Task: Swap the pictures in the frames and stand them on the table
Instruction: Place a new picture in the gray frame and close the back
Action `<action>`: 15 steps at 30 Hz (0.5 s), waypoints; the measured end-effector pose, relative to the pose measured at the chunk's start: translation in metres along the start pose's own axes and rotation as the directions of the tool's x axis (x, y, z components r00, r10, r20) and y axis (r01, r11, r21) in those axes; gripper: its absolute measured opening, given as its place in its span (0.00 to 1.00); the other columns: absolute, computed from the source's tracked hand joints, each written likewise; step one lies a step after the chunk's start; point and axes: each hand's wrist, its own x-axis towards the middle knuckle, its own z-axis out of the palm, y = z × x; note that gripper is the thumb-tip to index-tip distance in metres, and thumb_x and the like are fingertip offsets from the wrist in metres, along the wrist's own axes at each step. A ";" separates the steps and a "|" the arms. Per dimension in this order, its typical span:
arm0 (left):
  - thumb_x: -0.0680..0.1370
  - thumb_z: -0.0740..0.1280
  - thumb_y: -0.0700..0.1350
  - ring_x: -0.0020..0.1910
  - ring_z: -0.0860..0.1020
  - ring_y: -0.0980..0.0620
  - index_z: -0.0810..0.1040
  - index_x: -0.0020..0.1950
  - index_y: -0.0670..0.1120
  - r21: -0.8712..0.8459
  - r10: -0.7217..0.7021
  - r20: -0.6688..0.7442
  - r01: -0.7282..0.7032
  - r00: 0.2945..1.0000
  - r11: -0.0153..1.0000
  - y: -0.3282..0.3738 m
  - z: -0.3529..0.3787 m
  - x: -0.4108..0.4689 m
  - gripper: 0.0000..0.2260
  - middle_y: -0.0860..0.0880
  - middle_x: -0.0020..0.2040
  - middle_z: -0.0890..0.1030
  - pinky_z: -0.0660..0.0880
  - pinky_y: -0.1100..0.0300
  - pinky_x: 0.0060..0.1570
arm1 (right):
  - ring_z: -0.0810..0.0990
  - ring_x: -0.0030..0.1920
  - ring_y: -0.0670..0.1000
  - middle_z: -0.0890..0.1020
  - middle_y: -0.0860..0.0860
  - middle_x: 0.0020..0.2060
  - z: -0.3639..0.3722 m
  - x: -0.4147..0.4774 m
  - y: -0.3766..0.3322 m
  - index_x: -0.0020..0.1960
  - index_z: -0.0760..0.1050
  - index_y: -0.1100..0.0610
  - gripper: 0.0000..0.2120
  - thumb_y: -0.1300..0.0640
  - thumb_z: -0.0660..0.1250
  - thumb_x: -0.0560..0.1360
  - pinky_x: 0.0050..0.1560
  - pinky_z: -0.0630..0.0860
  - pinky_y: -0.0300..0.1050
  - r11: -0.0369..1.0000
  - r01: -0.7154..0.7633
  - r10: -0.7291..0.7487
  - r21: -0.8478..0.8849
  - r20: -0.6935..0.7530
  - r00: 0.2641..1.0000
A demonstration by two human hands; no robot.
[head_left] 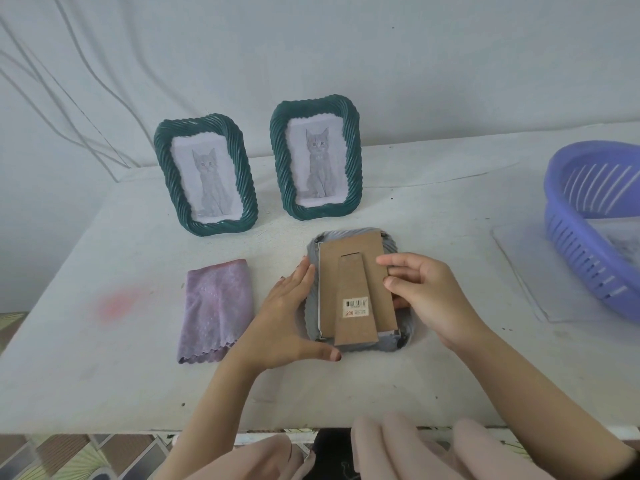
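Steadies face-down grey frame point(349, 233) with flat left hand point(287, 317), pinches backing board point(349, 251) with right hand point(426, 292); seemingly opening step, careful lift-out next.

The white counter point(104, 375) bears a grey frame point(349, 282) lying face down near its front middle, brown cardboard back and stand turned upward. Behind the grey frame stand two upright frames, each showing a cat picture: the right green frame point(316, 160) just behind it, the left green frame point(206, 174) behind and to its left. A folded lilac cloth point(216, 310) lies near its left side, with a faint pink stain point(116, 303) farther left. Well to its right, a purple slatted basket point(581, 258) sits partly on a flat white sheet point(526, 271).
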 end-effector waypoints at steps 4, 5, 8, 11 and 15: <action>0.54 0.69 0.71 0.69 0.36 0.71 0.47 0.76 0.49 0.000 -0.002 -0.006 0.002 1.000 1.000 -0.001 0.001 0.000 0.59 0.56 0.75 0.40 0.33 0.74 0.66 | 0.83 0.45 0.52 0.83 0.54 0.45 -0.001 0.002 0.000 0.51 0.78 0.50 0.15 0.69 0.64 0.74 0.43 0.81 0.46 0.999 -0.002 0.002 -0.032 -0.001 1.000; 0.54 0.69 0.71 0.70 0.36 0.69 0.48 0.76 0.49 -0.002 -0.002 -0.007 0.002 1.000 1.000 0.000 0.001 0.000 0.58 0.55 0.75 0.40 0.34 0.73 0.66 | 0.83 0.45 0.53 0.83 0.54 0.45 -0.001 0.002 0.001 0.52 0.78 0.52 0.15 0.69 0.64 0.74 0.43 0.81 0.46 0.999 -0.004 0.004 -0.041 -0.001 1.000; 0.55 0.70 0.69 0.71 0.37 0.67 0.48 0.76 0.51 -0.014 0.004 -0.004 -0.004 1.000 1.000 -0.002 0.002 0.001 0.57 0.54 0.76 0.41 0.35 0.69 0.68 | 0.83 0.44 0.52 0.82 0.54 0.46 -0.001 0.002 0.001 0.53 0.78 0.52 0.14 0.68 0.65 0.73 0.42 0.81 0.45 0.998 -0.015 0.015 -0.056 -0.008 1.000; 0.56 0.71 0.69 0.71 0.37 0.68 0.48 0.76 0.51 -0.011 0.005 -0.007 -0.005 1.000 1.000 -0.003 0.002 0.001 0.57 0.54 0.76 0.42 0.34 0.71 0.67 | 0.82 0.44 0.50 0.80 0.50 0.47 0.000 0.001 0.002 0.53 0.78 0.52 0.14 0.68 0.67 0.72 0.38 0.81 0.39 0.992 0.004 -0.011 -0.125 -0.056 0.998; 0.55 0.69 0.70 0.70 0.36 0.70 0.48 0.76 0.51 0.003 0.000 -0.013 0.000 1.000 1.000 -0.002 0.002 -0.001 0.57 0.55 0.75 0.40 0.33 0.73 0.66 | 0.81 0.42 0.49 0.79 0.48 0.47 0.001 0.001 0.003 0.55 0.79 0.53 0.15 0.65 0.69 0.72 0.35 0.80 0.35 0.958 0.059 -0.089 -0.280 -0.096 0.991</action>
